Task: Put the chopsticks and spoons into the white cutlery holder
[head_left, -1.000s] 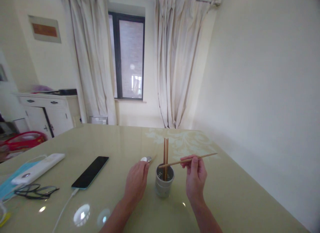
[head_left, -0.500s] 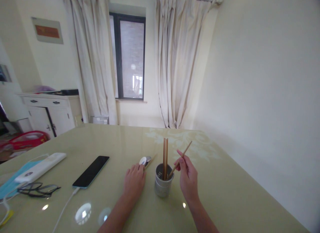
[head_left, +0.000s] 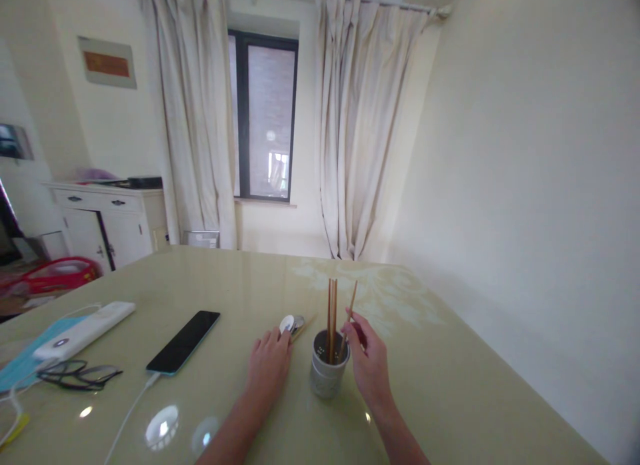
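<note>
My right hand [head_left: 369, 358] pinches a wooden chopstick [head_left: 351, 302], its lower end inside a grey cylindrical holder [head_left: 327, 383]. That chopstick stands nearly upright with a slight tilt to the right. Several other chopsticks [head_left: 333, 312] stand upright at the holder's middle. Left of the holder, my left hand [head_left: 270, 364] lies on the table, fingers curled over a small bundle. From under its fingertips stick out a white round end [head_left: 287, 324] and a silvery one [head_left: 299, 322], looking like spoon bowls, plus a pale chopstick [head_left: 306, 326]. Their handles are hidden by the hand.
On the glossy table [head_left: 240, 285] at left lie a phone [head_left: 183, 343] with a cable, black-framed glasses [head_left: 77, 376], a white power strip or power bank [head_left: 85, 332] and a blue face mask [head_left: 20, 368]. A wall [head_left: 525, 218] borders the table on the right.
My right hand has moved slightly left, and its chopstick has swung from a strong rightward slant to nearly upright in the holder. My left hand stays put. The view has shifted slightly.
</note>
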`<state>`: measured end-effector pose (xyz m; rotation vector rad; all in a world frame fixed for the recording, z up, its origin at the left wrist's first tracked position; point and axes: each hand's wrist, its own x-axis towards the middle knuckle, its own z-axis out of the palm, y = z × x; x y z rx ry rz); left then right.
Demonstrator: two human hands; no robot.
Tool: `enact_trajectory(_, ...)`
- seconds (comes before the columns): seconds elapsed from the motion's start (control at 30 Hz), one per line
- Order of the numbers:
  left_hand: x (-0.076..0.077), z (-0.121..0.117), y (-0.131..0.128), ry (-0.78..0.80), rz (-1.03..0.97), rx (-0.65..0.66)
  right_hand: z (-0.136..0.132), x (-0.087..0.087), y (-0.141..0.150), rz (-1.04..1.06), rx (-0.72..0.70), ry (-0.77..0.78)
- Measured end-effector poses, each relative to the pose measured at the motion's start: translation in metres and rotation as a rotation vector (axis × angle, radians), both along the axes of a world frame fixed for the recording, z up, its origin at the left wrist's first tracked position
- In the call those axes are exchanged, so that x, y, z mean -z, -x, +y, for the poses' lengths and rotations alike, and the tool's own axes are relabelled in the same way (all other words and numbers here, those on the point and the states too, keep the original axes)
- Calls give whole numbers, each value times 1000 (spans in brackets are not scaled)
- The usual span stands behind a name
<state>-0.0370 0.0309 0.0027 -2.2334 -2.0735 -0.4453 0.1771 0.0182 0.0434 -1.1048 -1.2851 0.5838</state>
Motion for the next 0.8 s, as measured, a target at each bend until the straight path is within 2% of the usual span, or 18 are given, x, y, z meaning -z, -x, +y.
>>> enact_trajectory(0.17,2,1,1,-24,2,3,2,1,0,12,10,-17)
enact_trajectory(0.63,-7,-5,3,16,11,49,4,5,1,-19,25,-12)
enact_trajectory(0.8,0,-3,-1,-40,-12,46,6,8,0,-5,16,17)
